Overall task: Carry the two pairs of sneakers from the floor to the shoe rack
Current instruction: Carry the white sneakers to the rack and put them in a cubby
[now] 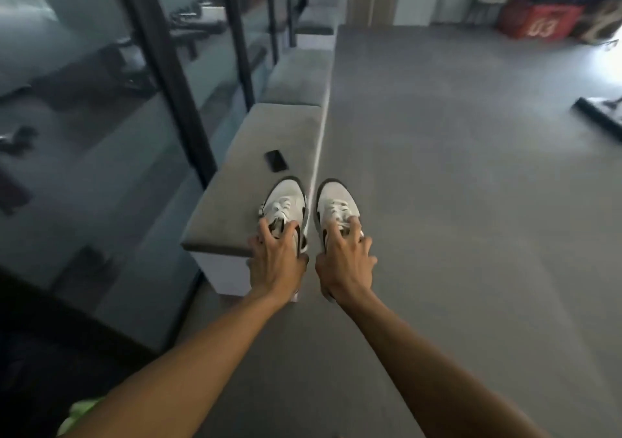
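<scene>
I hold one pair of white sneakers with dark trim out in front of me, toes pointing away. My left hand (pixel 276 258) grips the left sneaker (pixel 284 198) from above at its opening. The right sneaker (pixel 336 200) hangs from my right hand (pixel 345 262), fingers hooked into its collar. Both shoes are off the floor, the left one over the near end of a grey bench. The heels are hidden under my hands. No second pair and no shoe rack show in this view.
A long grey cushioned bench (pixel 242 168) runs along a glass wall (pixel 101 101) on the left, with a black phone (pixel 276 160) lying on it. Grey carpet (pixel 454 202) spreads to the right. A red box marked 03 (pixel 542 22) stands at the far right; a dark object (pixel 595 114) lies nearby.
</scene>
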`<state>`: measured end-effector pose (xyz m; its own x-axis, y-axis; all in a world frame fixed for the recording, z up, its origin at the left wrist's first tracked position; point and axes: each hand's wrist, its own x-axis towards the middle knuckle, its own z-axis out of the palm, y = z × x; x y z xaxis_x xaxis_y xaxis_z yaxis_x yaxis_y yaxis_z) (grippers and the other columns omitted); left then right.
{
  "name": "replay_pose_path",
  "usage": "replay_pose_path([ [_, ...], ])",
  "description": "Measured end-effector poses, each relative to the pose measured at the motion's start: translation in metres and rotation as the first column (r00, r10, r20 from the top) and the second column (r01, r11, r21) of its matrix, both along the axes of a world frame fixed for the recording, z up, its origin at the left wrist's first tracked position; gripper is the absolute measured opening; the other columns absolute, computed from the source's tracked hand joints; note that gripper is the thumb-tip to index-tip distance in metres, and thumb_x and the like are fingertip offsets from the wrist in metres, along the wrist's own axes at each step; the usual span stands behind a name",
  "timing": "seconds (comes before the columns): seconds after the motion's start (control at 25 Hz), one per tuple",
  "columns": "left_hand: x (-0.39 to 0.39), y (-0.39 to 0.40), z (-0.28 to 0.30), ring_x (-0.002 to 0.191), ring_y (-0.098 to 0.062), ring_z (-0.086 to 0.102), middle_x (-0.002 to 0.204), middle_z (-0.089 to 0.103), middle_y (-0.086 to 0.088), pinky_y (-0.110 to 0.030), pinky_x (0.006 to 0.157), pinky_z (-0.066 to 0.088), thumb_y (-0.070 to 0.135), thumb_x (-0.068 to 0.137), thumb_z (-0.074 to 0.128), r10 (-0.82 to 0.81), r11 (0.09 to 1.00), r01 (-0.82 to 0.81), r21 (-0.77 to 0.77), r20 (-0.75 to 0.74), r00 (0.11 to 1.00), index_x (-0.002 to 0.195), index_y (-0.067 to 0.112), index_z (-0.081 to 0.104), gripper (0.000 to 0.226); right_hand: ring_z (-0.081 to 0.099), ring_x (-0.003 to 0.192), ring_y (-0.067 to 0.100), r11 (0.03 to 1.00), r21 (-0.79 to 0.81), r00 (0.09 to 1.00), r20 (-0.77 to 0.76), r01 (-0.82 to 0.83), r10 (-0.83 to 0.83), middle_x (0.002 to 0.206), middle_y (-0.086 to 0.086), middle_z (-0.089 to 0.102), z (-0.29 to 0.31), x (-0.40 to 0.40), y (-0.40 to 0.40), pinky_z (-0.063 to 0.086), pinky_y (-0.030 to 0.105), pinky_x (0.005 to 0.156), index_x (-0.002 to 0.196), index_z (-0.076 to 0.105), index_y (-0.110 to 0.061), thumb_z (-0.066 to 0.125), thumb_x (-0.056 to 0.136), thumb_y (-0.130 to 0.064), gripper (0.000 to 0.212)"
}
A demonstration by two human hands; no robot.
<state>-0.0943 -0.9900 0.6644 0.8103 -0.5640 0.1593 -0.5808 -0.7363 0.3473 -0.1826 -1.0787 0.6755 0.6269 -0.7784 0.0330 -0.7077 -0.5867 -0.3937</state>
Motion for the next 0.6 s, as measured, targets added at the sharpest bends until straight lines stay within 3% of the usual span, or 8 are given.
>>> replay_pose_path([
  [0.24,0.04,-0.188,0.004,0.116,-0.04,0.042,0.147,0.025,-0.011,-0.052,0.081,0.053,0.036,0.075,0.076,-0.122,0.992,0.121,0.028,0.064,0.99,0.13,0.036,0.045,0.063,0.037,0.126,0.042,0.987,-0.052,0.989,0.016,0.15,-0.15,0.16,0.01,0.017,0.013,0.023,-0.187,0.045,0.056,0.085,0.143,0.042,-0.032,0.057,0.091,-0.019,0.055],
  [0.6,0.214,-0.469,0.021,0.109,-0.039,0.043,0.141,0.027,-0.013,-0.054,0.072,0.055,0.032,0.076,0.074,-0.151,0.988,0.152,0.007,0.13,0.98,0.125,0.032,0.048,0.055,0.036,0.129,0.041,0.968,-0.102,0.972,0.057,0.231,-0.226,0.161,0.009,0.018,0.029,0.173,-0.455,0.046,0.056,0.087,0.14,0.043,-0.033,0.058,0.093,-0.024,0.05],
])
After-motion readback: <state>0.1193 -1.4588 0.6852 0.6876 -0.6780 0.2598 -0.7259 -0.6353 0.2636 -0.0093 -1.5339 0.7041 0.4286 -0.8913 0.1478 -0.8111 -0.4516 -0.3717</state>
